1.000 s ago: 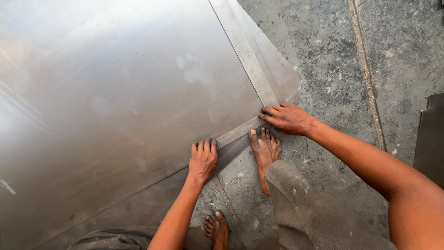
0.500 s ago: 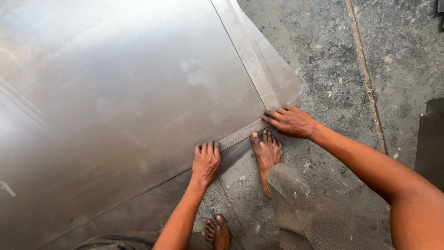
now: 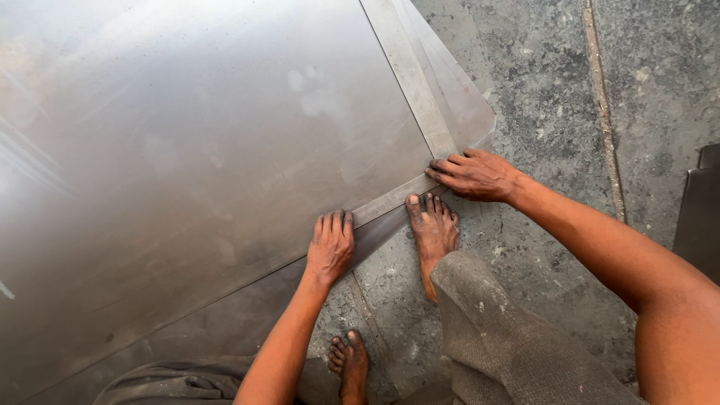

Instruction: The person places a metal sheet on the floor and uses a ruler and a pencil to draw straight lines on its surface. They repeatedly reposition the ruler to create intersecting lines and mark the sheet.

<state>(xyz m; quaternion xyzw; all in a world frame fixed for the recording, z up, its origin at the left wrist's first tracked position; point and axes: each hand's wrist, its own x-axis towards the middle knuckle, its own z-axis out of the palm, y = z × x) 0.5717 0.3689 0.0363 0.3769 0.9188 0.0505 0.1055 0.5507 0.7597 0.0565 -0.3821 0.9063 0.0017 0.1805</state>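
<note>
A large shiny metal sheet lies on the concrete floor and fills the left of the view. A flat metal strip runs along its right edge, and a second strip lies along its near edge; they meet at the corner. My left hand presses flat on the near edge of the sheet, fingers together. My right hand rests palm down at the corner where the strips meet, fingertips on the metal. My bare right foot has its toes against the near strip.
Rough grey concrete floor with a groove running away at the right. A dark metal piece sits at the right edge. My other bare foot stands near the bottom, beside grey trouser cloth.
My hands and foot stay in place on the sheet corner; the view has shifted only slightly.
</note>
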